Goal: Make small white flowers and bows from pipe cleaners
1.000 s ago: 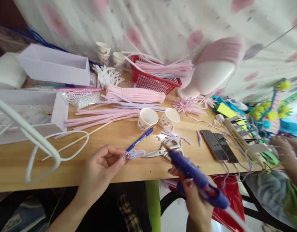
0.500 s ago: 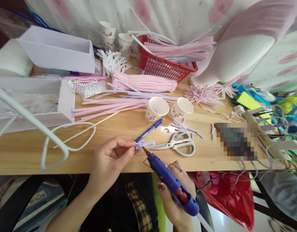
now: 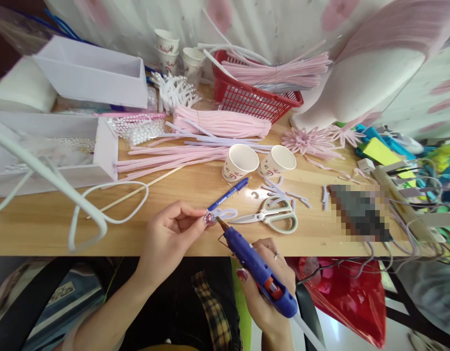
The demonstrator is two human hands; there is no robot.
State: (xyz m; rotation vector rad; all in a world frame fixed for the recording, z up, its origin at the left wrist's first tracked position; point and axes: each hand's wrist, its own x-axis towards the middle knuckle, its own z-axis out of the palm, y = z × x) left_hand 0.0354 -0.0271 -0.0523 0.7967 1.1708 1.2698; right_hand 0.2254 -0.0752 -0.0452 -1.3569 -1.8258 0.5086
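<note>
Between thumb and fingertips, my left hand pinches a small looped piece of lilac pipe cleaner over the table's front part. My right hand is wrapped round a blue glue gun, with a glue stick sticking out of its rear. The gun's nozzle points up and left, right at the lilac loop; whether it touches is too small to tell. Just behind my left fingertips lies a blue pen. Scissors with pale handles rest to the right of the loop, blades partly spread.
Two paper cups stand behind the pen. Pink pipe cleaners and a red basket sit farther back. White boxes with beads are at left. Lilac offcuts lie by the scissors; a power strip with cables is at right.
The whole view has shifted slightly. The nozzle stays close to the lilac loop, and both hands keep their hold.
</note>
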